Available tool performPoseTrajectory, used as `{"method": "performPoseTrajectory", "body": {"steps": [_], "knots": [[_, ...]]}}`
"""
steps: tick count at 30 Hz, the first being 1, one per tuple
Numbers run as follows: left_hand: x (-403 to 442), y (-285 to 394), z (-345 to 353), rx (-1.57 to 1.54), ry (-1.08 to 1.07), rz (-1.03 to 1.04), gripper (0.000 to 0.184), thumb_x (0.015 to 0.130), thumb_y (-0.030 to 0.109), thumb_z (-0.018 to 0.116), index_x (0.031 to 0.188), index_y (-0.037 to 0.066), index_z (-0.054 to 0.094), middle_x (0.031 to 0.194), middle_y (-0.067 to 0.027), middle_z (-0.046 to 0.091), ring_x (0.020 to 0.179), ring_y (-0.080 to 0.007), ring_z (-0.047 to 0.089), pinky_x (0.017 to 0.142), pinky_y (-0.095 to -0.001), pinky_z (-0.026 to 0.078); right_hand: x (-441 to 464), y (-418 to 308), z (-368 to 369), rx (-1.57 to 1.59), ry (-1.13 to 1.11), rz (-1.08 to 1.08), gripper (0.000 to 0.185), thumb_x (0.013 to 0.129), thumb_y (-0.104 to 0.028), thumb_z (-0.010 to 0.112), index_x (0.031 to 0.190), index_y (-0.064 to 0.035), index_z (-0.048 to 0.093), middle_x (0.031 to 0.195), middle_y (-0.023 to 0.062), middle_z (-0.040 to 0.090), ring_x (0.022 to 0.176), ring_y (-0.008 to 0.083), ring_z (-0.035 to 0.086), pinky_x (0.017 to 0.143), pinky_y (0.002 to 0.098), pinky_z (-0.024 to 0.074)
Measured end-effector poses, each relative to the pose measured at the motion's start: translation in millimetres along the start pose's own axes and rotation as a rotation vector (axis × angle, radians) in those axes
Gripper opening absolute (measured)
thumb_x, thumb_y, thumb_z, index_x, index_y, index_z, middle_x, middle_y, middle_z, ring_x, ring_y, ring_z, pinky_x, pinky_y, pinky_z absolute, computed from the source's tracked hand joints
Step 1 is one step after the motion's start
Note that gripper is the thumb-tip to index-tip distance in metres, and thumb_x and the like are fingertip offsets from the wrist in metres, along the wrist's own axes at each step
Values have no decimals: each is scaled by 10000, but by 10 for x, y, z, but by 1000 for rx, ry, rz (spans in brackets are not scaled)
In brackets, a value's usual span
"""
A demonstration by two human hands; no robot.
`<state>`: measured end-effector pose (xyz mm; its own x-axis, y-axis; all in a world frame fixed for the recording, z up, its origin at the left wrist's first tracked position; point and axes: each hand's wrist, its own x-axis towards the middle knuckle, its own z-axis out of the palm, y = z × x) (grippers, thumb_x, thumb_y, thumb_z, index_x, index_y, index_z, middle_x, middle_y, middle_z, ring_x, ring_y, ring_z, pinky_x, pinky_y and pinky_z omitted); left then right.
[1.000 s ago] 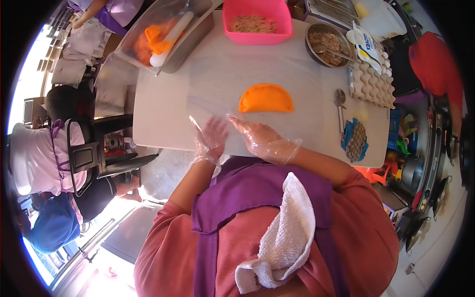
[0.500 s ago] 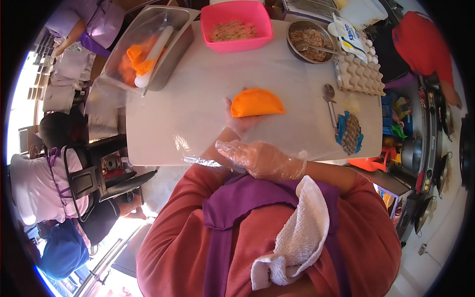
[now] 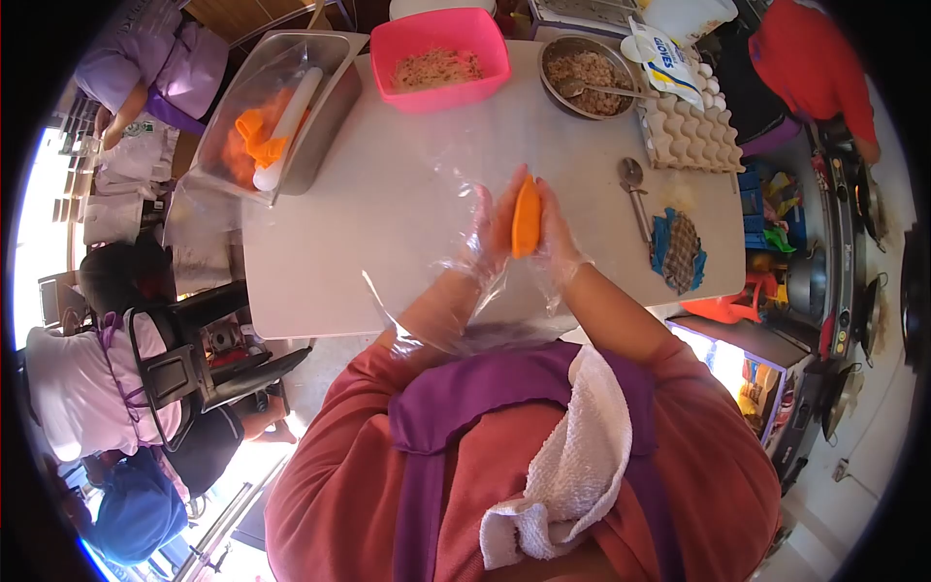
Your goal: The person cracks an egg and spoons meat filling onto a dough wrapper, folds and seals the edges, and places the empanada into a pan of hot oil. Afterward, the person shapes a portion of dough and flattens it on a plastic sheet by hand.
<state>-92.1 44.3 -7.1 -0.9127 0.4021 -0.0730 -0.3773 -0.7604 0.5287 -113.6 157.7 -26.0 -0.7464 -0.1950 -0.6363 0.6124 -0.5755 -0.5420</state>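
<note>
Left hand (image 3: 493, 231), right hand (image 3: 557, 233), near-flat, hold orange half-moon dough (image 3: 526, 218) between palms. Beyond dough: pink tub (image 3: 448, 97) leftward; metal bowl (image 3: 580, 112), egg carton (image 3: 687, 138) rightward.

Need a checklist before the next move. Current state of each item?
1. Orange dough piece between left hand and right hand: ok, on edge, one hand each side.
2. Both hands covered: ok, clear plastic on each.
3. Plastic snug at the left forearm: not ok, it hangs loose.
4. Pink bowl away from hands: ok, standing beyond them.
5. Dough piece lifted off the table: cannot tell from this angle.
6. Seam sealed all round: cannot tell, partly hidden.
</note>
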Motion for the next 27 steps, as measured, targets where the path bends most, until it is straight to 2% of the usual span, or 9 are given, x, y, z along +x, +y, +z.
{"method": "performPoseTrajectory", "body": {"steps": [5, 9, 11, 12, 14, 15, 20, 23, 27], "knots": [[-118, -28, 267, 235, -93, 21, 1033, 807, 814, 200, 1496, 51, 95, 1566, -97, 62, 1442, -219, 44, 1157, -384, -29, -223, -132, -266, 135, -212, -107, 469, 966, -438, 413, 1272, -94, 503, 1218, 50, 560, 1152, 181, 514, 986, 337, 416], [-148, 52, 308, 284, -213, 8, 1028, 793, 827, 192, 1503, 92, 73, 1578, -60, 2, 1448, -205, -33, 1152, -391, -61, -294, -297, -488, 427, -692, 75, 550, 963, -501, 359, 1350, -122, 452, 1352, 88, 485, 1269, 261, 426, 1074, 437, 325], [-189, 122, 288, -104, -230, -16, 1023, 777, 842, 187, 1509, 137, 71, 1578, -61, 16, 1448, -226, -12, 1148, -406, -76, -415, -362, -507, -443, -583, -399, 578, 951, -514, 365, 1363, -114, 434, 1394, 107, 446, 1304, 327, 387, 1091, 516, 290], [-223, 172, 219, -104, -230, -15, 1023, 777, 842, 187, 1509, 137, 71, 1578, -61, 16, 1448, -226, -12, 1148, -406, -76, -433, -405, -565, -443, -584, -399, 578, 951, -514, 365, 1363, -114, 434, 1394, 107, 446, 1304, 327, 387, 1091, 516, 290], [-339, 333, -102, -459, -318, -7, 1000, 786, 830, 229, 1495, 130, 157, 1562, -88, 110, 1409, -257, 153, 1128, -450, 113, -473, -510, -707, 532, -540, 166, 584, 947, -506, 371, 1368, -104, 422, 1423, 125, 412, 1327, 376, 349, 1085, 599, 254], [-418, 428, -287, -636, -362, -3, 989, 791, 824, 250, 1489, 126, 201, 1553, -102, 157, 1390, -272, 236, 1118, -472, 208, -482, -551, -752, 532, -541, 166, 584, 947, -506, 371, 1368, -104, 422, 1423, 125, 412, 1327, 376, 349, 1085, 599, 254], [-1230, 1002, -1538, 914, 787, 103, 635, 953, 507, 390, 1419, 76, 362, 1364, -93, 485, 1141, -202, 515, 964, -359, 371, -511, -674, -937, 502, -537, 66, 554, 966, -467, 338, 1388, -115, 398, 1447, 147, 375, 1348, 398, 309, 1082, 629, 233], [-1618, 1330, -1679, 704, 1026, 318, 675, 922, 558, 426, 1418, 104, 370, 1404, -92, 440, 1196, -234, 473, 988, -390, 329, -509, -714, -991, 499, -371, 34, 565, 967, -474, 326, 1397, -113, 385, 1452, 148, 367, 1342, 422, 307, 1084, 628, 231], [-1520, 1581, -1104, 798, 854, 78, 718, 904, 577, 449, 1430, 99, 345, 1412, -125, 426, 1208, -259, 466, 972, -421, 349, -499, -639, -924, 589, -406, 126, 570, 968, -480, 324, 1402, -114, 379, 1445, 147, 378, 1328, 424, 332, 1074, 630, 252]]}}
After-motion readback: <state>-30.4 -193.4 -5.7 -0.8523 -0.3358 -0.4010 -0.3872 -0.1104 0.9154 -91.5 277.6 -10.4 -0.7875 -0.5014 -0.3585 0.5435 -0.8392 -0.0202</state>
